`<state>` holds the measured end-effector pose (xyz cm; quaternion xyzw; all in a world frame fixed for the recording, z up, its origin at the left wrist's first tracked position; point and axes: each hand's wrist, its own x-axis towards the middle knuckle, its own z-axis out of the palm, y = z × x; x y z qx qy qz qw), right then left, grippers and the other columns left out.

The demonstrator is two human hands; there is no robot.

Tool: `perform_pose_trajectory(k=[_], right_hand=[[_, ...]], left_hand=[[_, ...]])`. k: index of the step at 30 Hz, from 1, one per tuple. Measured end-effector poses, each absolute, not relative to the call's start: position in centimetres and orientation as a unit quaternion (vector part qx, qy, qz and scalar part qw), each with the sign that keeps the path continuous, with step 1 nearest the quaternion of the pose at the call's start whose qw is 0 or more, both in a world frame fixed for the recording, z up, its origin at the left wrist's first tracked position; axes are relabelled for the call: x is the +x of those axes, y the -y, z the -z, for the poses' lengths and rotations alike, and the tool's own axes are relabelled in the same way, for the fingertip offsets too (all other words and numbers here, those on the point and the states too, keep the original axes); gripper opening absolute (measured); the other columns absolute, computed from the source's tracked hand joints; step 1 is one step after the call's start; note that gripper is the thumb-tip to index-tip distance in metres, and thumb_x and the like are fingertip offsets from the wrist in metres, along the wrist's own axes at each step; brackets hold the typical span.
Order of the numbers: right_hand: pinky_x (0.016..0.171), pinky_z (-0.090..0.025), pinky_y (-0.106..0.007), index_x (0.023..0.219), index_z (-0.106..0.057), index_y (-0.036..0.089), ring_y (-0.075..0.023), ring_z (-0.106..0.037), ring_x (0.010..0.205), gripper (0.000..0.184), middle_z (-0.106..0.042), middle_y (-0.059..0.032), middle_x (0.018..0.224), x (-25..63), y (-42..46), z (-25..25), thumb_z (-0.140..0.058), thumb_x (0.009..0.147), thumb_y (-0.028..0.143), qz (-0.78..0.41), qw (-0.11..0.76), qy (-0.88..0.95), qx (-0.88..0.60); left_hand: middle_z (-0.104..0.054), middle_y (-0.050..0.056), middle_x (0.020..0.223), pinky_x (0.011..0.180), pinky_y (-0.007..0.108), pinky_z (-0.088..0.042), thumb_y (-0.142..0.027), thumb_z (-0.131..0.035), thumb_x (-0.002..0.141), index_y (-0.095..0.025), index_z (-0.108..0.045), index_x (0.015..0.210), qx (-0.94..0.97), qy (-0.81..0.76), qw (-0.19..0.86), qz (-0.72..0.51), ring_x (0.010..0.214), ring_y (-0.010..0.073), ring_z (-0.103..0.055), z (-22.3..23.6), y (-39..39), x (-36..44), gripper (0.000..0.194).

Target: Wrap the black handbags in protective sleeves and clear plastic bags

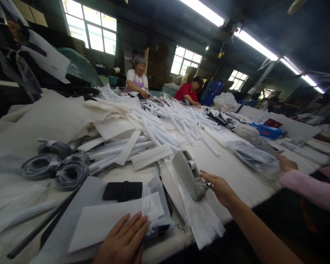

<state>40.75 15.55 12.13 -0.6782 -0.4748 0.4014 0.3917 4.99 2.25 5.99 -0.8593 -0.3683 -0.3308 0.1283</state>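
Note:
My left hand [126, 238] lies flat, fingers stretched out, on a white paper sheet [107, 220] and the edge of clear plastic film [151, 212]. Just beyond it a black folded pouch with a band around its middle [114, 191] rests on pale wrapping paper [85, 198]. At the front end of a grey tape dispenser [185, 178], the fingertips of my right hand [220, 189] are together at the clear adhesive tape. The dispenser stands tilted on a stack of clear plastic bags [206, 223].
Coiled dark cords [71, 175] lie at left, near a large pile of white foam tubes [159, 132] and paper sheets [60, 113]. At right a co-worker's pink sleeve [305, 183] reaches to plastic-wrapped goods [253, 156]. Two people work across the table.

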Motion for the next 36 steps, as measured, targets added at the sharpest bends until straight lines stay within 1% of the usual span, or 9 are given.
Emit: perform_pose_trajectory(k=[3, 8, 14, 19, 22, 25, 30, 32, 36], right_hand=[[0.099, -0.051, -0.038, 0.085, -0.082, 0.017, -0.032, -0.06, 0.124, 0.041, -0.067, -0.0134, 0.132, 40.4, -14.8, -13.2, -0.083, 0.061, 0.05, -0.417, 0.449, 0.429, -0.664], [0.106, -0.046, -0.026, 0.087, -0.081, 0.019, -0.024, -0.056, 0.128, 0.041, -0.066, -0.0071, 0.135, 41.0, -10.7, -14.2, -0.089, 0.059, 0.048, -0.412, 0.533, 0.365, -0.643], [0.086, -0.061, -0.033, 0.081, -0.079, 0.018, -0.02, -0.072, 0.087, 0.045, -0.078, -0.0068, 0.095, 41.3, -6.5, -11.9, -0.091, 0.056, 0.053, -0.457, 0.549, 0.29, -0.637], [0.066, -0.062, -0.025, 0.084, -0.077, 0.019, -0.0133, -0.069, 0.065, 0.046, -0.077, -0.0042, 0.083, 41.4, -6.7, -8.0, -0.091, 0.058, 0.054, -0.45, 0.536, 0.287, -0.655], [0.065, -0.062, -0.028, 0.088, -0.077, 0.016, -0.0145, -0.069, 0.062, 0.051, -0.077, -0.0058, 0.079, 41.7, -7.4, -6.2, -0.087, 0.061, 0.058, -0.409, 0.519, 0.325, -0.677], [0.064, -0.061, -0.033, 0.088, -0.077, 0.014, -0.0184, -0.069, 0.061, 0.046, -0.077, -0.0086, 0.076, 42.7, -7.4, -6.1, -0.081, 0.069, 0.056, -0.342, 0.483, 0.394, -0.704], [0.073, -0.054, -0.029, 0.085, -0.08, 0.022, -0.0186, -0.07, 0.071, 0.018, -0.078, -0.0051, 0.083, 44.6, -5.2, -10.7, -0.079, 0.075, 0.037, -0.249, 0.375, 0.578, -0.681], [0.076, -0.052, -0.028, 0.088, -0.08, 0.024, -0.0175, -0.07, 0.077, 0.01, -0.078, -0.0031, 0.086, 44.2, -4.3, -13.7, -0.071, 0.084, 0.026, -0.19, 0.295, 0.711, -0.609], [0.068, -0.049, -0.027, 0.103, -0.071, 0.016, -0.0154, -0.068, 0.072, 0.016, -0.076, -0.0051, 0.082, 39.8, -3.9, -19.5, -0.059, 0.094, 0.011, 0.002, 0.113, 0.94, -0.322]], left_hand=[[-0.074, -0.003, 0.122, 0.12, 0.023, -0.026, -0.017, -0.05, 0.092, -0.019, -0.071, 0.116, -0.867, 0.362, 0.135, 0.315, 0.111, 0.0127, -0.069, -6.2, -2.4, 4.9, 0.032], [-0.074, -0.002, 0.12, 0.113, 0.024, -0.04, -0.012, -0.049, 0.088, -0.018, -0.071, 0.116, -0.872, 0.356, 0.173, 0.288, 0.11, 0.0139, -0.07, -6.1, -2.6, 4.8, 0.036], [-0.073, -0.002, 0.124, 0.107, 0.025, -0.047, -0.01, -0.048, 0.085, -0.018, -0.07, 0.118, -0.879, 0.344, 0.198, 0.263, 0.11, 0.0143, -0.07, -6.0, -2.5, 4.8, 0.041], [-0.072, -0.003, 0.125, 0.111, 0.026, -0.044, -0.011, -0.049, 0.087, -0.019, -0.07, 0.119, -0.88, 0.341, 0.201, 0.262, 0.112, 0.0139, -0.069, -5.6, -2.6, 4.5, 0.04], [-0.072, -0.003, 0.125, 0.112, 0.027, -0.042, -0.012, -0.049, 0.088, -0.019, -0.07, 0.12, -0.88, 0.335, 0.203, 0.268, 0.112, 0.0142, -0.069, -5.2, -2.7, 4.4, 0.039], [-0.073, -0.001, 0.124, 0.113, 0.026, -0.041, -0.012, -0.049, 0.088, -0.018, -0.07, 0.12, -0.879, 0.329, 0.202, 0.281, 0.11, 0.0142, -0.07, -4.9, -2.8, 4.3, 0.038], [-0.072, -0.001, 0.125, 0.111, 0.027, -0.042, -0.014, -0.051, 0.087, -0.019, -0.069, 0.121, -0.879, 0.343, 0.178, 0.281, 0.112, 0.0154, -0.069, -5.2, -2.6, 4.4, 0.039], [-0.071, 0.001, 0.127, 0.109, 0.029, -0.044, -0.015, -0.052, 0.086, -0.017, -0.068, 0.123, -0.878, 0.349, 0.159, 0.285, 0.113, 0.0168, -0.068, -5.3, -2.4, 4.5, 0.041], [-0.07, 0.004, 0.129, 0.107, 0.033, -0.046, -0.011, -0.051, 0.085, -0.015, -0.065, 0.127, -0.872, 0.368, 0.102, 0.307, 0.115, 0.0195, -0.067, -5.6, -1.9, 4.8, 0.045]])
